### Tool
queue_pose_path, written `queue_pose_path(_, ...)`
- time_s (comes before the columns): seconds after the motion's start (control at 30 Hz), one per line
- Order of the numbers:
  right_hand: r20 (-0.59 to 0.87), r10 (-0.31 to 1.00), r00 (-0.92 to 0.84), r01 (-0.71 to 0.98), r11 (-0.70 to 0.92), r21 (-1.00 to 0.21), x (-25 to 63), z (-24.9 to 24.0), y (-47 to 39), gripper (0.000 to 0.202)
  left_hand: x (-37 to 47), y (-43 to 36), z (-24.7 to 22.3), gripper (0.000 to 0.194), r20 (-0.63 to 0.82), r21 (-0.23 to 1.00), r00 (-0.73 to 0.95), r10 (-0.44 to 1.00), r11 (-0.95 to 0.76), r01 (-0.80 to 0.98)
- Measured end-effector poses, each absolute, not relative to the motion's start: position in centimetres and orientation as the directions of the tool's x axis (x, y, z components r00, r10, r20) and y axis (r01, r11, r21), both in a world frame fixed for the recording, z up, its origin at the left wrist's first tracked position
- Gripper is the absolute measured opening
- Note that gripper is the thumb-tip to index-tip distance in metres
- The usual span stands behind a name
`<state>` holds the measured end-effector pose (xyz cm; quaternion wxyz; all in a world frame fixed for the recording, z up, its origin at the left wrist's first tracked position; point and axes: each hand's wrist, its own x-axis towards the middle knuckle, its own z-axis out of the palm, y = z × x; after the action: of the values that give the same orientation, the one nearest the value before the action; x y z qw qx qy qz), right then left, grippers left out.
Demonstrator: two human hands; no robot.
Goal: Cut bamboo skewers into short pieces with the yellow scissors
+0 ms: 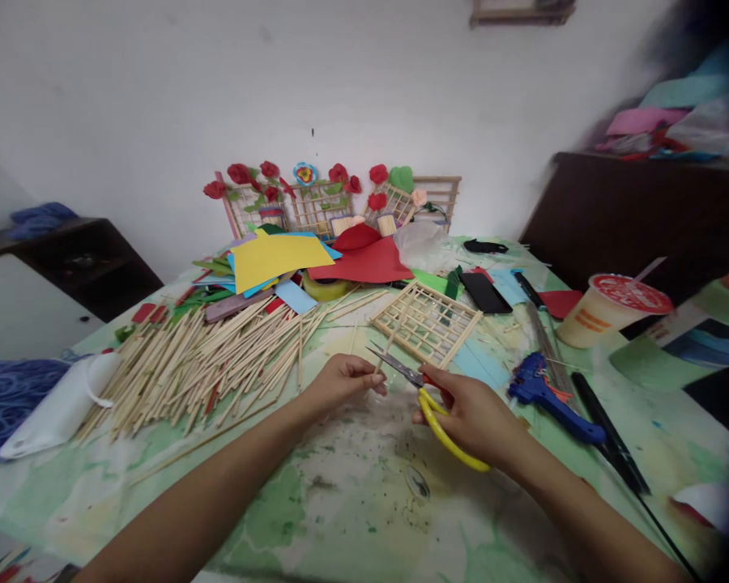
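In the middle of the table, my left hand [347, 385] pinches a thin wooden stick [389, 344] that slants up and away from me. My right hand [471, 411] grips a pair of scissors [441, 429] with yellow and red handles. Their blades are parted and point left, close to the stick and my left fingertips. Just beyond the blades lies a small lattice [428, 322] made of wooden sticks. A large heap of loose sticks [206, 364] spreads to the left of my left hand.
Right of my right hand lie a blue glue gun [552, 397], a phone [486, 292] and a lidded drink cup [611, 312]. Yellow paper [279, 257] and red paper [373, 261] are piled behind, before stick frames with red paper flowers [338, 172]. A white container [57, 405] lies left.
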<state>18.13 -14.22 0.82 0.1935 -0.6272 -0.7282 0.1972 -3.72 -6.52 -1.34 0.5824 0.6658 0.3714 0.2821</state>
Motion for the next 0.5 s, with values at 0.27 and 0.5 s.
queue_pose_path(0.27,0.047,0.986,-0.158,0.868,0.162,-0.470,16.2,1.9,-11.6,0.040,-4.2,-5.0,-1.8,0.024,0.116,0.957,0.355,0.928,-0.200,0.211)
queue_pose_path(0.5,0.121,0.982,-0.144,0.882,0.183,-0.435,13.9,2.7,-10.0,0.044,-5.1,-4.5,-0.8,0.013,0.286,0.929,0.209,0.935,-0.324,0.178)
